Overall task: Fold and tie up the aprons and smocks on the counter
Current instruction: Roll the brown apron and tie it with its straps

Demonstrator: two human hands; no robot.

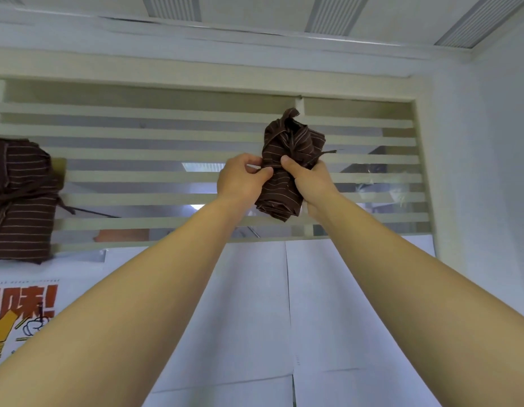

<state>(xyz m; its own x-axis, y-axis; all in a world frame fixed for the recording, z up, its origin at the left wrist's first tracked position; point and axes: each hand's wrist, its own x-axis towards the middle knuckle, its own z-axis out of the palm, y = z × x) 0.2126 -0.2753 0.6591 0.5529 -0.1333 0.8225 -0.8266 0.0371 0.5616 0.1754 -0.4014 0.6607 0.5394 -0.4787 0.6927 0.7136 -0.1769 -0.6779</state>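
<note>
Head view, both hands (243, 179) (310, 180) gripping rolled striped apron (287, 160), fingers curled tight

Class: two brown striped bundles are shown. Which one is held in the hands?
The smaller bundle right of centre: the left hand pinches it, the right hand grips it. The larger bundle at the left edge is untouched.

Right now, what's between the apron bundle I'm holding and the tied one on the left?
In the head view, only your left hand, pinching the held bundle; beyond it, just the striped glass partition until the tied bundle.
</note>
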